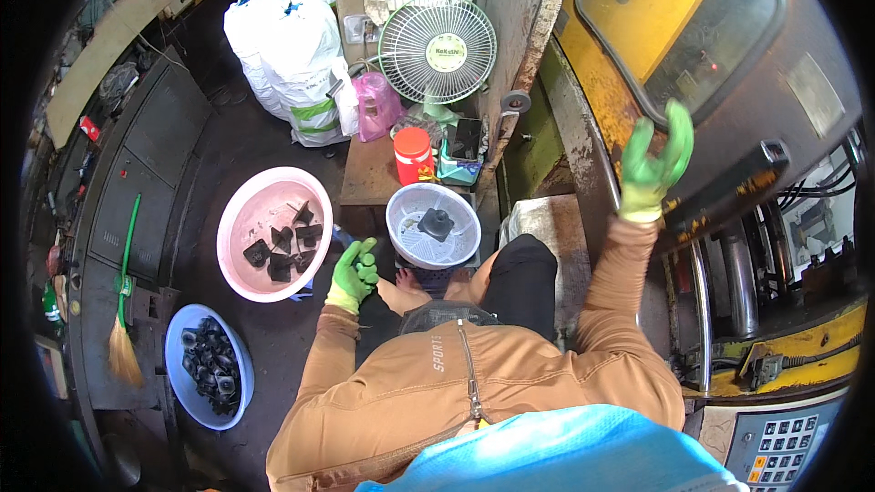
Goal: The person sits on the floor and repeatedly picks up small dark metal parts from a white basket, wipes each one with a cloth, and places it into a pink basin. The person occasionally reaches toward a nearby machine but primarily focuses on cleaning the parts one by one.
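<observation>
My right hand [654,164], in a green glove, is raised at the right in front of the yellow machine door [629,46]. Its fingers and thumb are spread, and nothing shows between them. A dark bar handle [729,191] on the door is close by; whether the hand touches the door I cannot tell. Over my left thigh is my left hand [353,275], also gloved in green, fingers loosely bent and no object visible in it. Beside it stands a pink basin [232,251] with several black moulded pieces [281,239]. Between my knees, a white perforated basket [407,246] holds one black square-based piece [436,223].
A blue basin [173,369] full of black parts sits on the floor at lower left. Ahead are a small table [365,178], a red-lidded jar [413,155], a fan [437,50] and white sacks [287,55]. A broom [126,310] leans left; a keypad panel [784,442] is lower right.
</observation>
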### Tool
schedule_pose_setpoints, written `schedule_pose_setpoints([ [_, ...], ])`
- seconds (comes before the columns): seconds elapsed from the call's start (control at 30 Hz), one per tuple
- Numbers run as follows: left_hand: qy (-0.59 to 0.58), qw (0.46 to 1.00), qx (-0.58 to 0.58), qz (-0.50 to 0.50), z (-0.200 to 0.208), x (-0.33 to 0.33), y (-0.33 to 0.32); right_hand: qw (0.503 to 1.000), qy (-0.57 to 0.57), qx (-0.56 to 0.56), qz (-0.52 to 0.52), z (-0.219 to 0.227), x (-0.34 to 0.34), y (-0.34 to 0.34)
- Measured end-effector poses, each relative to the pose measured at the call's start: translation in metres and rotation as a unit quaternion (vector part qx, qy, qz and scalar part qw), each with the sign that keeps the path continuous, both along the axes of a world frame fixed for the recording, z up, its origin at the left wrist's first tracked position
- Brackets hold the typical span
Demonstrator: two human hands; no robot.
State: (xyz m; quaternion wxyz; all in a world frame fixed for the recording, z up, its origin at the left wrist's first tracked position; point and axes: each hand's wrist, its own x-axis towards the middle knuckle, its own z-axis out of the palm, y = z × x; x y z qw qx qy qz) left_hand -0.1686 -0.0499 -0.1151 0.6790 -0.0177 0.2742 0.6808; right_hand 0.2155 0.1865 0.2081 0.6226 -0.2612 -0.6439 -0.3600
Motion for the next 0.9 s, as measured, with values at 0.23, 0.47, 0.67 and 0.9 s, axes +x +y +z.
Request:
schedule_pose_setpoints([
  [0.23,-0.009,0.998,-0.051,-0.035,-0.027,0.007,-0.001,0.972,-0.16,-0.057,-0.162,0.036,0.062,0.066],
  [0.47,0.01,0.995,-0.088,-0.055,-0.032,-0.001,-0.004,0.952,-0.175,-0.117,-0.222,0.019,0.106,0.029],
  [0.67,0.021,0.991,-0.117,-0.062,-0.033,-0.001,-0.006,0.969,-0.144,-0.167,-0.115,0.024,0.126,-0.029],
  [0.9,0.027,0.99,-0.128,-0.054,-0.037,-0.001,-0.009,0.94,0.046,-0.329,0.075,0.03,0.14,-0.081],
])
